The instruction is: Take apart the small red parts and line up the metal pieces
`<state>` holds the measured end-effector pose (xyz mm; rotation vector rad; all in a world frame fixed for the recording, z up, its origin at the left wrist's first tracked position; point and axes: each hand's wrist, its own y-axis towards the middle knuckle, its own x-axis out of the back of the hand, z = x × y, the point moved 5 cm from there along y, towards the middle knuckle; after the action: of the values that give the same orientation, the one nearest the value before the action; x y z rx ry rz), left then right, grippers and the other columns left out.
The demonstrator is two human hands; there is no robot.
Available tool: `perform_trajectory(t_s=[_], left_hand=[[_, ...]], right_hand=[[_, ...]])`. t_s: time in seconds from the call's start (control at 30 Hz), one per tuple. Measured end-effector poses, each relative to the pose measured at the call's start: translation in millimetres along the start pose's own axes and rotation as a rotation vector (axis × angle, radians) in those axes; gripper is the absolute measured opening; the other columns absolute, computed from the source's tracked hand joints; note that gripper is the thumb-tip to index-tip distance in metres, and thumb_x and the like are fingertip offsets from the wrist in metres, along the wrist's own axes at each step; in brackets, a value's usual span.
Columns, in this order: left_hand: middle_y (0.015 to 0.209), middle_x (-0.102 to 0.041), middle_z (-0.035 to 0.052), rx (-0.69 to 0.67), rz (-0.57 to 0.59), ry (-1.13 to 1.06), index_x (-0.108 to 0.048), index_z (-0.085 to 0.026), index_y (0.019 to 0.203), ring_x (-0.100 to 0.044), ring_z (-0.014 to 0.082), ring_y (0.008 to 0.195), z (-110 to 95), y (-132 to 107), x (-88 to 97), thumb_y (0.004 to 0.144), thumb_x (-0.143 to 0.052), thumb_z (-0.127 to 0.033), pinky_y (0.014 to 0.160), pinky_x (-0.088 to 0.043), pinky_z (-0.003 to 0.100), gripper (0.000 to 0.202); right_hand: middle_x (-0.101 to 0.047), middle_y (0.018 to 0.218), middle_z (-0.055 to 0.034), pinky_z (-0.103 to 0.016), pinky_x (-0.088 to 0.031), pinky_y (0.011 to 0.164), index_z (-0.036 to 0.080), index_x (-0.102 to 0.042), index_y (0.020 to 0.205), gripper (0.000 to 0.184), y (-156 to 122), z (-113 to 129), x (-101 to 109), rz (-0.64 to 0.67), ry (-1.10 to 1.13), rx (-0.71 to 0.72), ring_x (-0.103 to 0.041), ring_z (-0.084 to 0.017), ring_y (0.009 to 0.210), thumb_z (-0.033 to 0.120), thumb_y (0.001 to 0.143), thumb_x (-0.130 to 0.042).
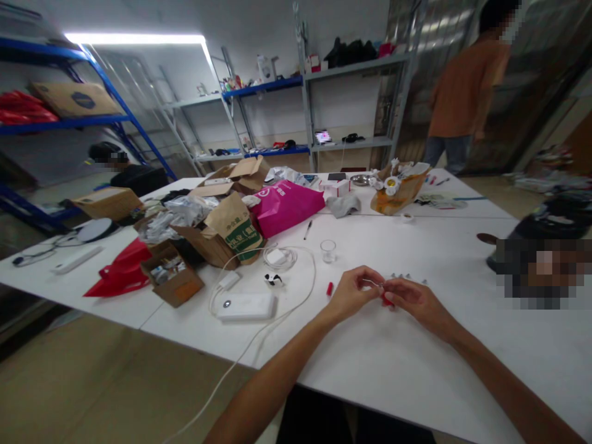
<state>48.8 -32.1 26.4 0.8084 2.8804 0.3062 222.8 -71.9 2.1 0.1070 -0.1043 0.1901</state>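
Note:
My left hand [354,295] is closed in a pinch on a thin, shiny metal piece [371,282] that looks like bent wire. My right hand [420,303] meets it from the other side, its thumb and fingers closed at a small red piece [387,301]. Fingers partly hide the red piece, so its kind and how it joins the metal cannot be told. Just behind the hands, several small metallic bits [400,276] lie in a row on the white table [370,370]. A short red cylinder [330,288] lies left of my left hand.
A glass cup [328,251], white power bank [247,306] and trailing white cable [296,305] are to the left. Boxes and a magenta bag [289,206] crowd farther back. A dark object [546,228] sits at right. One person [467,92] stands behind the table; another [134,176] is at far left.

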Motion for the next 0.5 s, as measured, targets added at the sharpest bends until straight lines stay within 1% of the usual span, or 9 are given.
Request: perform_trajectory(t_s=[0.07, 0.17, 0.27, 0.4, 0.5], left_hand=[[0.101, -0.076, 0.0087, -0.014, -0.055, 0.059, -0.073, -0.015, 0.101, -0.073, 0.0177, 0.090, 2.3, -2.0, 0.5, 0.086, -0.087, -0.027, 0.089, -0.059, 0.034, 0.023], [0.109, -0.074, 0.0091, -0.067, -0.101, 0.225, -0.072, -0.017, 0.107, -0.072, 0.0187, 0.096, 2.1, -7.0, -2.5, 0.089, -0.083, -0.028, 0.089, -0.060, 0.035, 0.024], [0.113, -0.073, 0.0090, -0.121, -0.072, 0.391, -0.071, -0.019, 0.110, -0.069, 0.0190, 0.097, 2.2, -11.8, -9.1, 0.091, -0.081, -0.031, 0.085, -0.060, 0.034, 0.024], [0.104, -0.072, 0.0065, -0.137, -0.031, 0.461, -0.068, -0.018, 0.109, -0.067, 0.0169, 0.088, 6.1, -14.1, -15.0, 0.092, -0.080, -0.034, 0.076, -0.058, 0.030, 0.026], [0.100, -0.072, 0.0055, -0.147, -0.029, 0.494, -0.068, -0.017, 0.108, -0.066, 0.0157, 0.084, 7.7, -13.9, -16.5, 0.092, -0.077, -0.032, 0.074, -0.057, 0.029, 0.024]], right_hand=[[-0.074, 0.112, -0.0081, -0.033, -0.063, 0.080, 0.023, -0.077, 0.110, 0.045, 1.0, -6.3, 1.3, -0.024, 0.049, -0.013, -0.071, -0.019, 0.093, 0.058, 0.084, -0.087], [-0.071, 0.109, -0.0057, -0.037, -0.064, 0.088, 0.023, -0.071, 0.110, 0.043, 1.3, -13.7, 2.8, -0.040, 0.138, -0.032, -0.069, -0.017, 0.095, 0.055, 0.086, -0.086], [-0.067, 0.107, -0.0034, -0.040, -0.064, 0.094, 0.023, -0.065, 0.109, 0.044, 0.9, -17.0, 6.6, -0.071, 0.207, -0.054, -0.067, -0.018, 0.101, 0.055, 0.087, -0.085], [-0.065, 0.103, -0.0034, -0.030, -0.061, 0.090, 0.022, -0.063, 0.106, 0.045, 1.4, -15.7, 10.8, -0.093, 0.146, -0.056, -0.064, -0.016, 0.100, 0.056, 0.087, -0.085], [-0.065, 0.103, -0.0043, -0.030, -0.059, 0.088, 0.022, -0.062, 0.104, 0.045, 3.1, -14.3, 11.3, -0.075, 0.110, -0.036, -0.065, -0.017, 0.100, 0.058, 0.087, -0.084]])
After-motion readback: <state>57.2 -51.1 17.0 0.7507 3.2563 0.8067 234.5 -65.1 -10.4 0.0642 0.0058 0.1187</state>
